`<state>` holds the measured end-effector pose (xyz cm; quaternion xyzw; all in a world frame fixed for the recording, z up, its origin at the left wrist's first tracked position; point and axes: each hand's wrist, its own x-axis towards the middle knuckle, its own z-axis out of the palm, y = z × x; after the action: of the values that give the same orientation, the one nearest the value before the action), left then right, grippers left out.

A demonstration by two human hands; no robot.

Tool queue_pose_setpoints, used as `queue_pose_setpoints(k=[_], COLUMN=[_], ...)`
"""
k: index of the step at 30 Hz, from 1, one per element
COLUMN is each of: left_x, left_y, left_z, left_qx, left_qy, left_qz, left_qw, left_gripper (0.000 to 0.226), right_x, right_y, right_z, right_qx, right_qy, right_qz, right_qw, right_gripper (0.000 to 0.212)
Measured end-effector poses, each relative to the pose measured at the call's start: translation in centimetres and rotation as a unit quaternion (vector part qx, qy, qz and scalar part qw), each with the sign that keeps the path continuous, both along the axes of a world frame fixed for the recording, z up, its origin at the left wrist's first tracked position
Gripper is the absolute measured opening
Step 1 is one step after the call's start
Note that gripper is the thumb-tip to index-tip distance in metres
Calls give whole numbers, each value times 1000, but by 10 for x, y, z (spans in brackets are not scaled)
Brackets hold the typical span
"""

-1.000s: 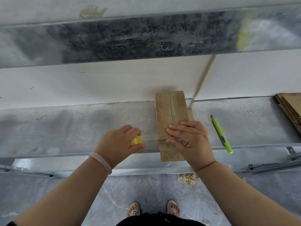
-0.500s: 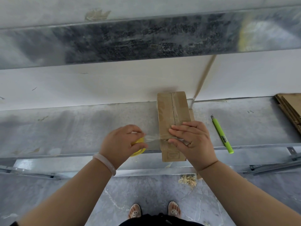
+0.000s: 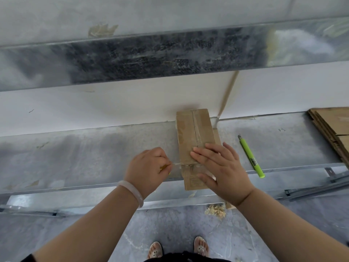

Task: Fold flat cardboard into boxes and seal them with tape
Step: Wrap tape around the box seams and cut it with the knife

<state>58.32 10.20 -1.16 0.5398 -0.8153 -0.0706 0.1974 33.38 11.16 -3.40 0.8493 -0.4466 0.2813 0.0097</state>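
On the metal bench [image 3: 94,148], our right hand [image 3: 222,171] lies flat on the box [image 3: 192,137], which we judge light, stiff yet crushable, best pinned atop, while our left hand [image 3: 149,171] clutches the tape roll [image 3: 162,166].

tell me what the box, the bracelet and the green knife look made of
Box: plain brown cardboard, matte, with a centre flap seam under glossy clear tape. Bracelet: a smooth, pale, translucent ring, perhaps jade or glass; the look leaves it open. Green knife: a bright, glossy body, likely plastic, with a small dark tip that may be metal.
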Motion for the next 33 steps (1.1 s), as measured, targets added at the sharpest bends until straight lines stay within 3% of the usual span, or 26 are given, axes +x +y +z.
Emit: queue_pose_setpoints(k=[3,5,7,9,11,15,20,23,25,29,33], left_x=[-2,-4,-6,-7,-6,-3,1,3,4,5,6], left_y=[0,1,3,4,6,8,10,11,10,8,7], left_z=[-1,0,0,-1,-1,0,2,2,2,0,-1], left_qx=[9,12,8,10,13,32,70,85,87,92,95], left_qy=[-8,-11,0,13,21,34,58,74,82,89,96], left_qz=[-10,-11,-14,-12,-3,11,34,37,34,31,29], left_qw=[1000,1000,1000,1000,1000,999,995,993,992,991,990], left_gripper=[14,23,29,29,29,31,33,35,34,17,16], right_x=[-20,-39,-60,-75,-82,-82,-68,-43,-17,39,74], right_y=[8,8,2,-7,-14,-24,-3,39,73,118,114], right_z=[0,-6,-12,-19,-24,-24,-5,23,43,66,53], right_qx=[6,38,162,305,345,347,361,310,290,252,289], right_qy=[10,-45,-86,-22,41,42,-121,-228,-241,-159,-87], right_qz=[-5,-129,-299,-397,-410,-407,-432,-423,-381,-193,-119], right_qw=[1000,990,936,865,844,844,818,820,844,935,946], right_gripper=[53,53,51,51,43,24,22,25,27,43,66])
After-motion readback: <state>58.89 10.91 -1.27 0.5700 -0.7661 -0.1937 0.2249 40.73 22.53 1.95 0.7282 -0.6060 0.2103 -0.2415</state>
